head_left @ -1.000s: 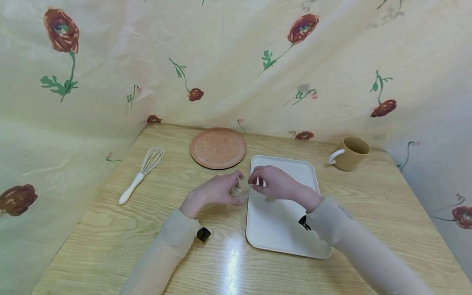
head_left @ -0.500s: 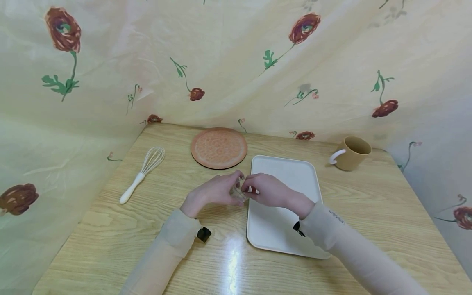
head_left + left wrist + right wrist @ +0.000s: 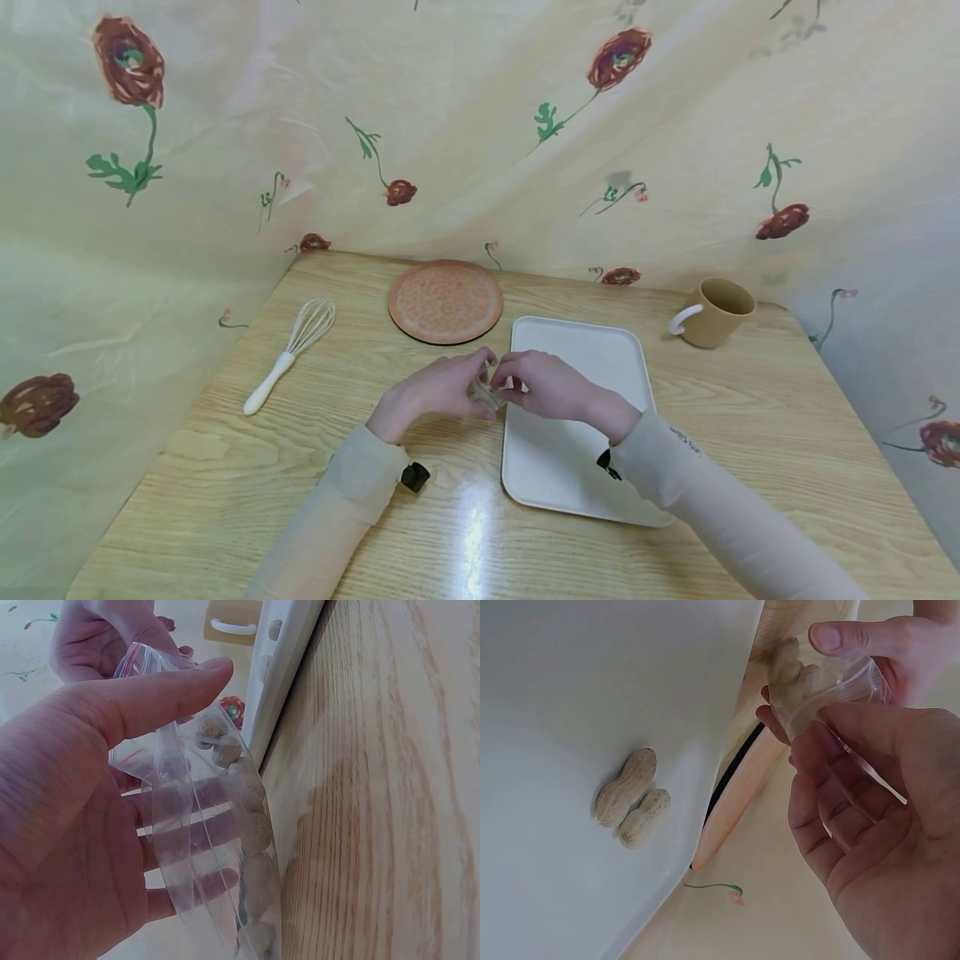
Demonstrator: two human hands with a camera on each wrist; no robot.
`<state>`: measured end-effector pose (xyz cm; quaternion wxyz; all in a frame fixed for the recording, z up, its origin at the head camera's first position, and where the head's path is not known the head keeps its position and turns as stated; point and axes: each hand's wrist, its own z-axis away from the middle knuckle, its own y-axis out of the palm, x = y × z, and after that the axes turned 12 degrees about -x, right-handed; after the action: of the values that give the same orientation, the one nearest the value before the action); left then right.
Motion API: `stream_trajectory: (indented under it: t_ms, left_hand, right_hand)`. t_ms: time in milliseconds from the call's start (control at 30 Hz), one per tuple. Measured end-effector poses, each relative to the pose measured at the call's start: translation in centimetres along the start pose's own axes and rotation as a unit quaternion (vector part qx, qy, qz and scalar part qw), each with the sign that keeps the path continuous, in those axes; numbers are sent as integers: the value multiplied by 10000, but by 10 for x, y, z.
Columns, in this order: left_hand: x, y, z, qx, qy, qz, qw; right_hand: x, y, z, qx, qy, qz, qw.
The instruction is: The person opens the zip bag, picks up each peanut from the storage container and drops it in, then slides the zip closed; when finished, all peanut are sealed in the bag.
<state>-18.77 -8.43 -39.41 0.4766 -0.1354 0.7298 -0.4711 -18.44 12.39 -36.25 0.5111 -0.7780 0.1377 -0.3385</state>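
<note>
My left hand [image 3: 438, 387] holds a clear zip bag [image 3: 171, 802] between thumb and fingers, close above the wooden table. Inside the bag, several peanuts in their shells [image 3: 256, 832] sit along its lower side, as the left wrist view shows. With thumb and fingertips, my right hand [image 3: 551, 386] pinches the bag near its zip end, beside the tray's left edge. Two unshelled peanuts lie side by side on the white tray [image 3: 562, 847] in the right wrist view: a larger peanut [image 3: 630, 786] and a smaller peanut [image 3: 646, 817]. The right hand hides them in the head view.
A round pinkish mat [image 3: 445, 302] lies behind the hands. To the far left is a white-handled whisk [image 3: 285, 358]. A tan mug [image 3: 716, 315] stands at the back right, its white handle facing left. A flowered cloth [image 3: 480, 125] hangs behind the table.
Over the last second my right hand has moved left and slightly nearer, from over the tray's edge onto the bag. The left hand stays in place with the bag.
</note>
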Motion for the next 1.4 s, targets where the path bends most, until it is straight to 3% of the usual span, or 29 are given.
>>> stream_trajectory:
  t_ms: [433,900,1400]
  left_hand:
    - [1,0,1,-1,-14,-46,10000]
    - [0,1,0,2,-92,-76,9999]
    - [0,0,1,11,-54,-67,10000]
  right_hand:
    - [-5,-15,3,-109,134,-159,9997]
    - [-54,-28,18,-400,627,-475,9961]
    - [-79,-13,36,52,975,-601,9934]
